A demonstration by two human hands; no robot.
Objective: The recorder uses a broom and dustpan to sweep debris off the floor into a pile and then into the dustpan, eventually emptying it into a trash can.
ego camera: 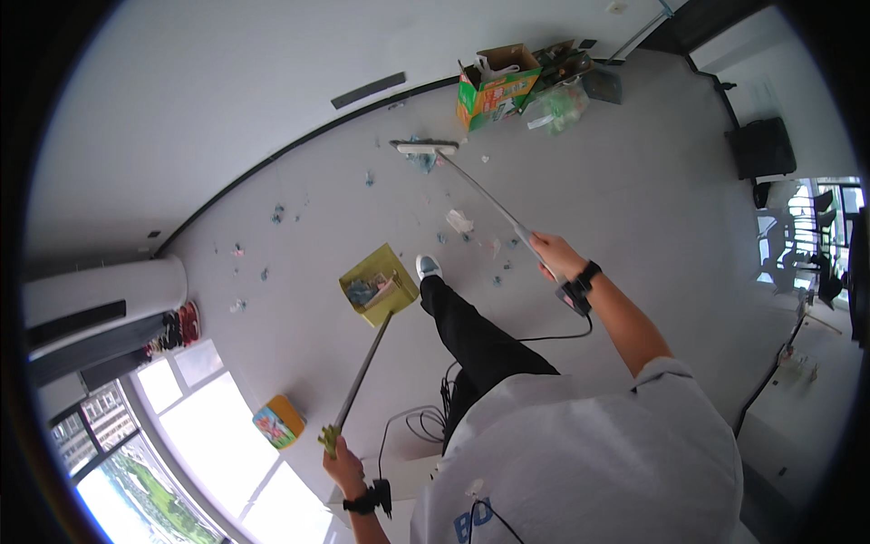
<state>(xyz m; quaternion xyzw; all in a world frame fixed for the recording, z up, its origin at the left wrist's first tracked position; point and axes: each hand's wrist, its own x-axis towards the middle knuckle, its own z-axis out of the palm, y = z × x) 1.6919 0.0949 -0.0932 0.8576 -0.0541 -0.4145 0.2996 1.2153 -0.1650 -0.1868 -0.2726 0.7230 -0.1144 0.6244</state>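
My right hand [559,256] grips the grey handle of a long broom [479,189]. Its white head with dark bristles lies far out on the floor, touching a clump of blue scraps [423,162]. Lower left, my left hand [345,468] is closed around the upper end of a dustpan's pole [366,372], just below a yellow-green comb-like piece [329,438]. The yellow-green dustpan [379,255] rests on the floor beside my shoe [428,266]. Blue and pale litter [367,291] lies inside it.
Blue scraps [277,215] and a crumpled white wrapper [459,221] are scattered on the grey floor. Cardboard boxes [499,95] and a plastic bag [561,109] stand by the wall. A colourful bin [280,421] is near the windows. Black cables [425,421] trail by my legs.
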